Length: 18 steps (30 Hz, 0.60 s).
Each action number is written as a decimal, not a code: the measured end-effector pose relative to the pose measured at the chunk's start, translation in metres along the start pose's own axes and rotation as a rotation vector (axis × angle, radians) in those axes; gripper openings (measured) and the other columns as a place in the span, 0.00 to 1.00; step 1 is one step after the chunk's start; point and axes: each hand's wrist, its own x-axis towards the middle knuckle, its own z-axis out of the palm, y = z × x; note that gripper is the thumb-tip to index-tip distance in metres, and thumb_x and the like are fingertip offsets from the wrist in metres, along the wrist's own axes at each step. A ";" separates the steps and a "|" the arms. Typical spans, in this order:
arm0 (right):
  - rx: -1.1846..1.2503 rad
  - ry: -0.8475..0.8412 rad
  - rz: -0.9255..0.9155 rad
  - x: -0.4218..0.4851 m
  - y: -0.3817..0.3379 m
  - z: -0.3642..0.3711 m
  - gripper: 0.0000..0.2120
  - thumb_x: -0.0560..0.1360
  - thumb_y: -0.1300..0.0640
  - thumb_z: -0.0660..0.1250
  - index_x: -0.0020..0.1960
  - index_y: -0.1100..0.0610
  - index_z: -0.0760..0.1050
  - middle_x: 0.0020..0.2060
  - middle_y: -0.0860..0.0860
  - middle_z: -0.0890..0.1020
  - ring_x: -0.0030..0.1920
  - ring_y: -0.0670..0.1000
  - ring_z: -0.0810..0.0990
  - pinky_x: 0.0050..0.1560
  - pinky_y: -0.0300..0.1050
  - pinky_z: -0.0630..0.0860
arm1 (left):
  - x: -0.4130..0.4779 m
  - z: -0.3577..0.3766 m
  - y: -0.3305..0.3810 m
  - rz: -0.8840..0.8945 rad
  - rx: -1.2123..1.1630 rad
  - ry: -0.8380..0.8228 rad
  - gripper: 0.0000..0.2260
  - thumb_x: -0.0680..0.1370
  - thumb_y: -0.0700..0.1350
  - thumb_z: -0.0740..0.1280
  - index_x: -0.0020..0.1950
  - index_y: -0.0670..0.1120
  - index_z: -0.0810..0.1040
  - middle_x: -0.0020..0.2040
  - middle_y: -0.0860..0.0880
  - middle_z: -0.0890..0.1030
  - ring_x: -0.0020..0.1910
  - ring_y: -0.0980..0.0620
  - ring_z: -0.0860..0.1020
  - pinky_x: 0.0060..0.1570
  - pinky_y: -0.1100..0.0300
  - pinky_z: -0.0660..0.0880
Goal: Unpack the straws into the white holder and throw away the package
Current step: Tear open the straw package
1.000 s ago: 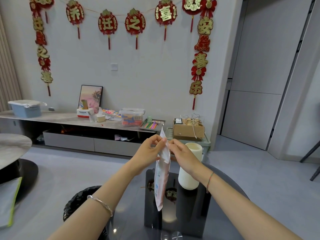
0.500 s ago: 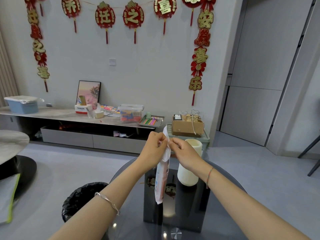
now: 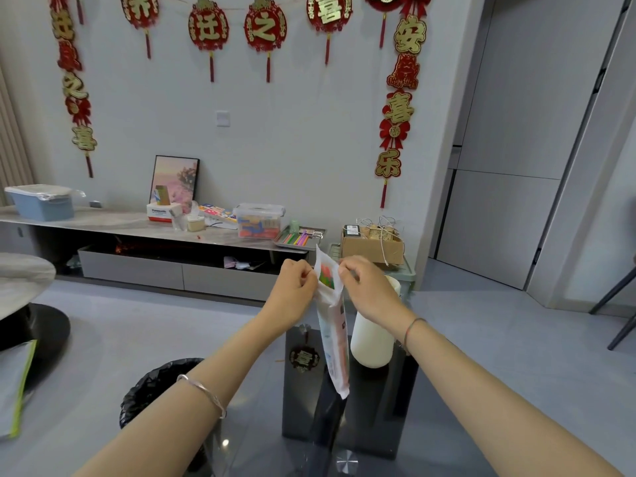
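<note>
A long white straw package [image 3: 333,342] with pink and blue print hangs upright above the glass table [image 3: 261,452]. My left hand [image 3: 296,287] pinches the left side of its top edge, and my right hand [image 3: 368,287] pinches the right side. The mouth of the package is pulled apart, and coloured straws [image 3: 326,275] show inside. The white ribbed holder [image 3: 373,335] stands on the table just right of the package, partly hidden by my right wrist.
A bin lined with a black bag [image 3: 155,387] sits on the floor left of the table. A long low cabinet [image 3: 144,232] with boxes and trays runs along the back wall. A cardboard box [image 3: 373,244] sits behind my hands.
My hands have drawn apart at the package top, and its mouth now gapes with the straws showing. The package stays hanging in the same place.
</note>
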 end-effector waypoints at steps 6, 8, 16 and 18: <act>-0.445 0.056 -0.061 0.013 0.002 -0.034 0.13 0.80 0.58 0.53 0.40 0.58 0.71 0.43 0.54 0.74 0.39 0.53 0.71 0.35 0.46 0.65 | 0.009 -0.018 0.006 0.082 0.222 -0.024 0.14 0.76 0.39 0.59 0.32 0.46 0.62 0.34 0.49 0.65 0.34 0.50 0.65 0.44 0.43 0.76; -0.572 0.089 -0.114 0.015 -0.001 -0.037 0.14 0.80 0.57 0.52 0.46 0.60 0.75 0.46 0.55 0.76 0.41 0.54 0.74 0.37 0.47 0.68 | 0.008 -0.018 0.009 0.070 0.286 0.001 0.13 0.76 0.41 0.60 0.31 0.46 0.62 0.35 0.48 0.65 0.33 0.50 0.66 0.39 0.49 0.74; -0.729 0.099 -0.422 0.012 -0.014 -0.041 0.14 0.82 0.53 0.50 0.52 0.57 0.73 0.48 0.52 0.79 0.43 0.56 0.79 0.39 0.51 0.76 | -0.011 -0.007 -0.001 -0.698 -0.646 -0.417 0.34 0.74 0.71 0.50 0.58 0.42 0.74 0.57 0.40 0.79 0.46 0.40 0.84 0.40 0.48 0.81; -0.723 0.116 -0.484 0.010 -0.015 -0.043 0.15 0.82 0.52 0.50 0.54 0.56 0.73 0.49 0.52 0.79 0.42 0.58 0.79 0.39 0.54 0.76 | -0.011 0.000 -0.013 -0.850 -1.061 -0.530 0.40 0.71 0.73 0.55 0.64 0.38 0.70 0.62 0.33 0.75 0.51 0.33 0.82 0.44 0.44 0.81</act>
